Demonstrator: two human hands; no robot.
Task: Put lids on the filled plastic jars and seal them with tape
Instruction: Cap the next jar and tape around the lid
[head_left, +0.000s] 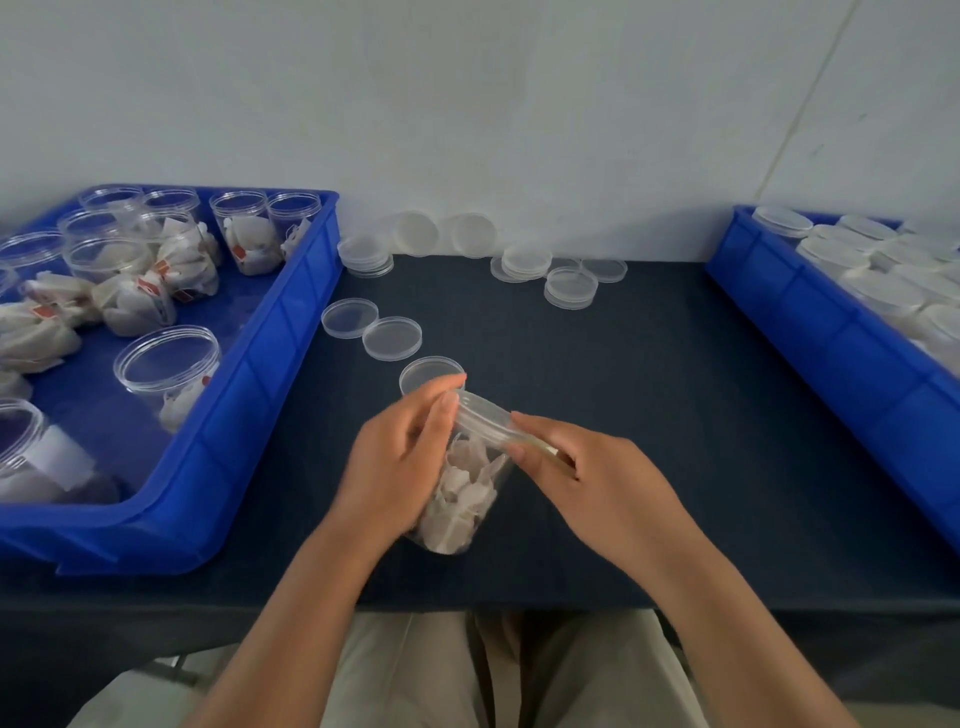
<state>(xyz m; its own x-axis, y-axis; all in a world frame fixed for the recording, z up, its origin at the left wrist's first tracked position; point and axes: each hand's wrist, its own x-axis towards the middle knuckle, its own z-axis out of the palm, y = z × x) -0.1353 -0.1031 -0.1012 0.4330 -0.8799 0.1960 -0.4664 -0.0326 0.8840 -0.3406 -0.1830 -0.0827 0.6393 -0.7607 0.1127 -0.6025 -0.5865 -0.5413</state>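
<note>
Looking down from the head view, the camera caught both hands meeting over one jar (460, 499) near the front middle of the dark table (649, 415). The jar was clear plastic, packed with pale paper sachets, and it was tilted, its top leaning away from the person and toward the right. A clear lid (485, 418) sat on its mouth.

The left hand (400, 462) gripped the jar from the left side, fingers curled round the upper wall and reaching up to the lid's edge. The right hand (592, 467) came in from the right and pinched the rim of the lid between thumb and forefinger. A thin tan strip showed just by those fingers, but it was too blurred to tell what it was.

Loose lids (392, 338) lay in a line beyond the jar, one just behind the left fingertips, with more stacked near the wall (519, 104).

A blue bin (249, 395) stood on the left, holding open jars (166, 358) filled with sachets. A second blue bin (831, 332) on the right held closed jars (831, 254) set close together.
</note>
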